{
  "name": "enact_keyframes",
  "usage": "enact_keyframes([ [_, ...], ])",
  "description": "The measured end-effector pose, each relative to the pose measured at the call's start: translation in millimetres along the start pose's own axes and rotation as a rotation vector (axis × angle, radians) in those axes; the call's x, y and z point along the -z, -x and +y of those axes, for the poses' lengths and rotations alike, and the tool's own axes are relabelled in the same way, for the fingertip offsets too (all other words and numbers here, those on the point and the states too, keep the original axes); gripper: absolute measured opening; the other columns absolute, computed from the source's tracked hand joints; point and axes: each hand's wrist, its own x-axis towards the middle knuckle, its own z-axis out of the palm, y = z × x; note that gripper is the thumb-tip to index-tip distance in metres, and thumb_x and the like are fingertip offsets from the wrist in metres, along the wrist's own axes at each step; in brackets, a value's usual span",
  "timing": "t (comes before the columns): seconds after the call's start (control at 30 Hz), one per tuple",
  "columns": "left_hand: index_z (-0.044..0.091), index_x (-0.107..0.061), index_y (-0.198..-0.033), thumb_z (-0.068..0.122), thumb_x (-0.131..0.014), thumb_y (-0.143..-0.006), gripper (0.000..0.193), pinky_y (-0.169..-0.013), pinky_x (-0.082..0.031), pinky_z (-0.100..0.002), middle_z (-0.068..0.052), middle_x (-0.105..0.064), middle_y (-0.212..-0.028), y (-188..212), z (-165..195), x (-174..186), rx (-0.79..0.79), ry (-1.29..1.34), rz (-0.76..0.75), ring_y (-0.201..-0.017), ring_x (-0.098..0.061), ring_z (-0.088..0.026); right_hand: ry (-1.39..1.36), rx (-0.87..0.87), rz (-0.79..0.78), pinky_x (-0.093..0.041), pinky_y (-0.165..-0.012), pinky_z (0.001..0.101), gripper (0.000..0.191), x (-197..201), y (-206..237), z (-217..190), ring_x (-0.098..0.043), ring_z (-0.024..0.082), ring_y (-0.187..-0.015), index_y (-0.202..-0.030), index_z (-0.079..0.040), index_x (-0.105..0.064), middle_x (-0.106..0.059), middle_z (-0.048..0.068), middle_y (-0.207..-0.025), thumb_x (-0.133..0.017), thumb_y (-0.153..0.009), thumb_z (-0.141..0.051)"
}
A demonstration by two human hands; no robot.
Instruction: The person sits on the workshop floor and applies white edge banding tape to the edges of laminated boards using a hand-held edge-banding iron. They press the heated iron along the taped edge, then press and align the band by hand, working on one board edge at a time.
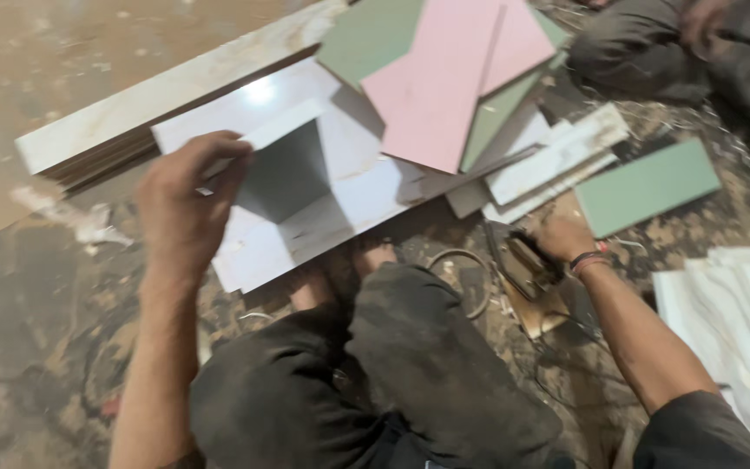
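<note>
White tile piece [284,165] | left hand [186,204] grips its edge | right hand [564,239] holds cutting tool [527,265]

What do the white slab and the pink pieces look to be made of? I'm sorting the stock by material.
White slab: likely glazed ceramic or porcelain tile; glossy face with a bright light glare, thin straight edges. The left hand holds a small white piece upright on it. Pink pieces: probably tile too, smoother matte look, flat with sharp cut edges.
</note>
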Motion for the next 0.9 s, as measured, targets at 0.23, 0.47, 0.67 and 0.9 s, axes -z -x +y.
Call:
enact_keyframes([
  [0.23, 0.01, -0.075, -0.111, 0.011, -0.077, -0.102, 0.01, -0.088, -0.058, -0.034, -0.006, -0.077, -0.117, -2, -2, 3, 0.022, -0.003, 0.003, -0.105, -0.076, -0.024, -0.155, 0.142, -0.035, -0.052, -0.085, 0.0496, 0.042, -31, 18, -2, -0.07, 0.037, -0.094, -0.125, -0.01, -0.065, -0.073, 0.022, -0.102, -0.059, -0.096, -0.04],
  [0.47, 0.011, -0.075, -0.105, 0.013, -0.077, -0.096, 0.009, -0.079, -0.058, -0.036, -0.006, -0.078, -0.105, -6, -7, -2, 0.022, 0.018, 0.047, -0.096, -0.076, -0.026, -0.364, 0.179, -0.144, -0.053, -0.072, 0.0414, 0.047, 15, 25, -68, -0.068, 0.025, -0.078, -0.131, -0.008, -0.063, -0.072, 0.012, -0.087, -0.058, -0.096, -0.04],
  [0.67, 0.013, -0.074, -0.105, 0.015, -0.076, -0.096, 0.009, -0.076, -0.057, -0.036, -0.005, -0.078, -0.102, -7, -9, 2, 0.024, 0.022, 0.065, -0.092, -0.076, -0.026, -0.556, 0.594, 0.102, -0.046, -0.054, 0.0317, 0.035, 127, 58, -171, -0.059, 0.015, -0.065, -0.12, -0.002, -0.066, -0.063, 0.007, -0.079, -0.059, -0.101, -0.031],
  [0.9, 0.016, -0.074, -0.102, 0.017, -0.074, -0.094, 0.009, -0.073, -0.056, -0.039, -0.005, -0.078, -0.097, -8, -12, 9, 0.047, 0.025, 0.068, -0.091, -0.076, -0.027, -0.482, 0.904, 0.279, -0.049, -0.057, 0.0306, 0.028, 235, 59, -305, -0.062, 0.013, -0.067, -0.123, -0.005, -0.064, -0.063, 0.004, -0.08, -0.059, -0.109, -0.029],
])
